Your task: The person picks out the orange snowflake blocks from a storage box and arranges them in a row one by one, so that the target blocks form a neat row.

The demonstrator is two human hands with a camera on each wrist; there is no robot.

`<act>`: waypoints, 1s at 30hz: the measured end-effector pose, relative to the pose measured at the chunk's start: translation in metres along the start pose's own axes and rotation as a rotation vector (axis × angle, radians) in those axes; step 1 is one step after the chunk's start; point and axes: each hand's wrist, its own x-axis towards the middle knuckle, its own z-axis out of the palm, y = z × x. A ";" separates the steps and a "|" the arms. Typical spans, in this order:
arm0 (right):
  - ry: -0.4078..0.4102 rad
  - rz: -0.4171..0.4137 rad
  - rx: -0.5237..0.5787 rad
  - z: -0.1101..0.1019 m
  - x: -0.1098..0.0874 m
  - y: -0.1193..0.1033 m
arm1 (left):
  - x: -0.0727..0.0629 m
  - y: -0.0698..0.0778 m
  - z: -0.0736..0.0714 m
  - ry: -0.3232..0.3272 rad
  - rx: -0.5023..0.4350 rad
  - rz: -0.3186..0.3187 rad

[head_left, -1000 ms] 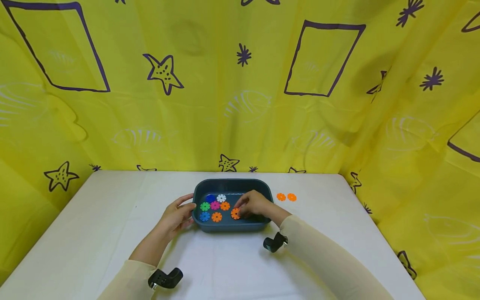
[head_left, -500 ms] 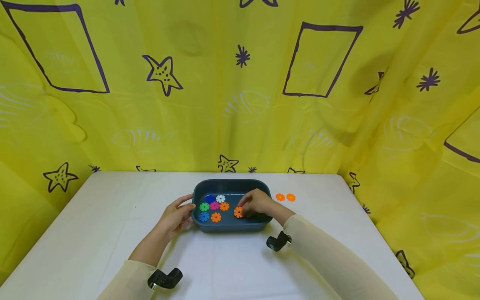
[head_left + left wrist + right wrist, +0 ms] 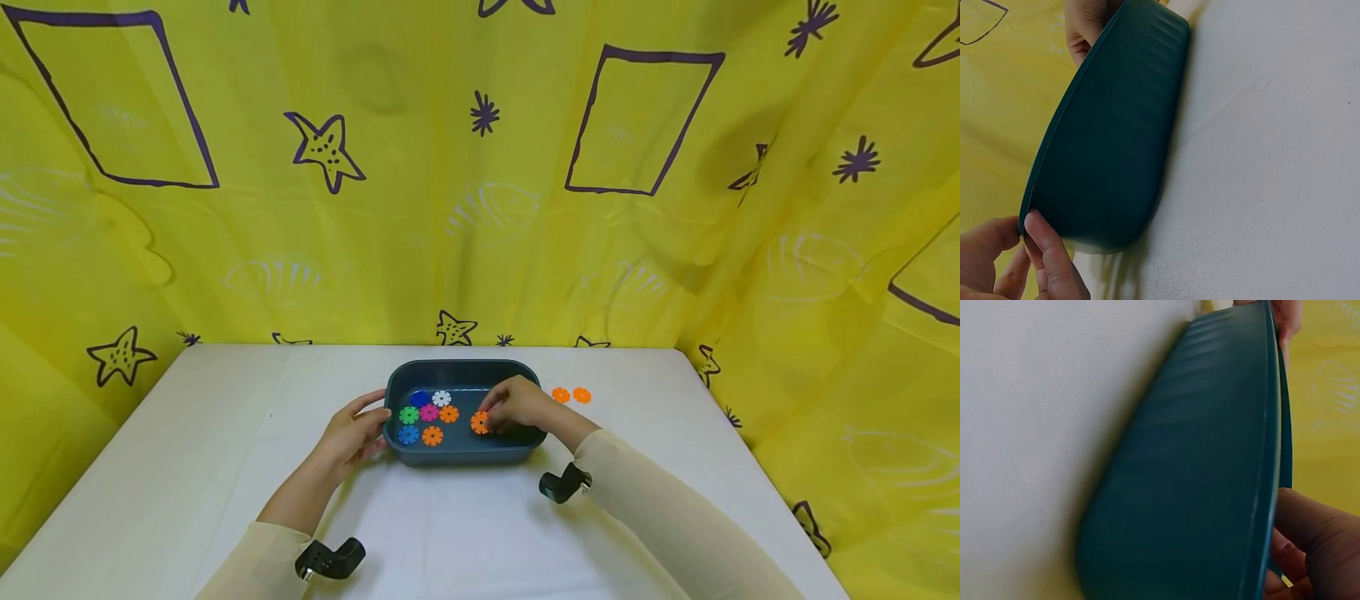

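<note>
A dark teal plastic bin (image 3: 461,457) stands on the white table. At its left end my left hand (image 3: 354,435) grips the rim; the left wrist view shows the thumb and fingers (image 3: 1054,259) on either side of the edge. My right hand (image 3: 519,402) reaches inside and pinches an orange notched plastic disc (image 3: 478,422). Left of it lie loose discs: white (image 3: 442,398), dark blue (image 3: 420,398), green (image 3: 408,414), pink (image 3: 429,412), lighter blue (image 3: 408,434), and two orange ones, the nearer an orange disc (image 3: 432,436). In the right wrist view, the bin's wall hides the held disc.
Two more orange discs (image 3: 572,396) lie on the table (image 3: 187,467) just right of the bin. A yellow patterned curtain (image 3: 390,233) hangs behind the table and along both sides.
My right hand has shifted slightly right within the bin, bringing the pinched orange disc with it. My left hand keeps its grip on the rim, and the loose discs lie as before.
</note>
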 end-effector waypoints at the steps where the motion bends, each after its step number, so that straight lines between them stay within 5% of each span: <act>1: -0.001 -0.003 0.002 0.000 0.000 0.000 | 0.000 0.000 0.000 0.000 0.000 0.000; 30: -0.021 -0.044 0.046 -0.032 -0.012 0.007 | -0.004 0.000 0.000 -0.034 -0.010 0.021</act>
